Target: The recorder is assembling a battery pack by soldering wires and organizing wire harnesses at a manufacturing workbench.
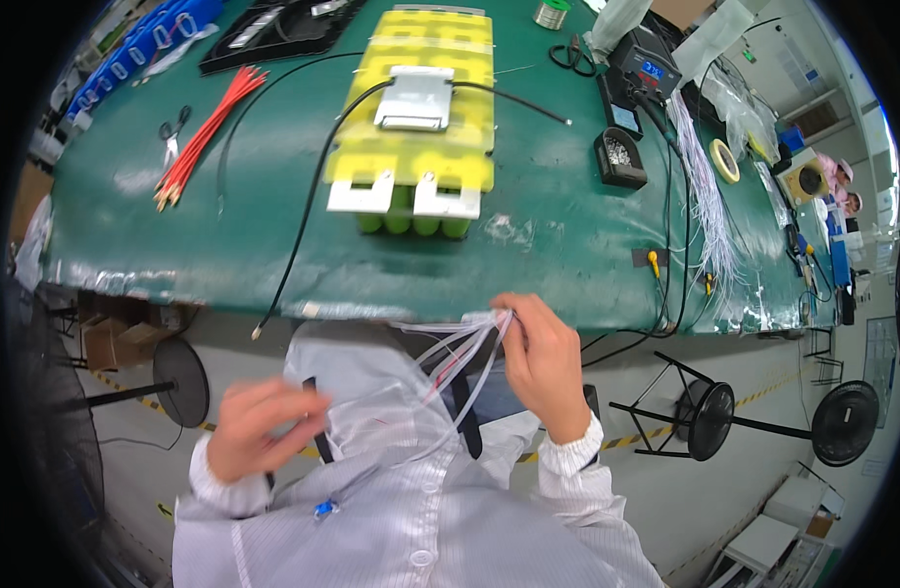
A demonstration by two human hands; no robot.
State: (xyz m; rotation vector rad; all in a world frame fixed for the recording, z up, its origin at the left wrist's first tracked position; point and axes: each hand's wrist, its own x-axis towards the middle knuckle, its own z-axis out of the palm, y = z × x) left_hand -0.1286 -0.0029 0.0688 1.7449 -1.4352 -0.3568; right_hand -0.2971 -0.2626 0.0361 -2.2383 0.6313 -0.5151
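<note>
My right hand [543,363] is closed at the table's front edge, thumb and fingers pinching one end of a bundle of thin white wires [474,343]. The loose wires fan down over my lap, with a reddish strand among them. My left hand [268,426] hovers to the left above my lap, blurred by motion, its fingers apart with nothing visible in them. Beyond the hands, a battery pack [425,157] of green cells under a yellow frame lies on the green table [558,255]. A silver plate [415,98] and black cables [313,196] are on the pack.
Red wires [210,137] and scissors [172,137] lie left of the pack. At right are a soldering station [644,64], a black tray of small metal parts [621,157], a white wire bundle [705,186] and a tape roll [724,161]. Stools [709,419] stand on the floor.
</note>
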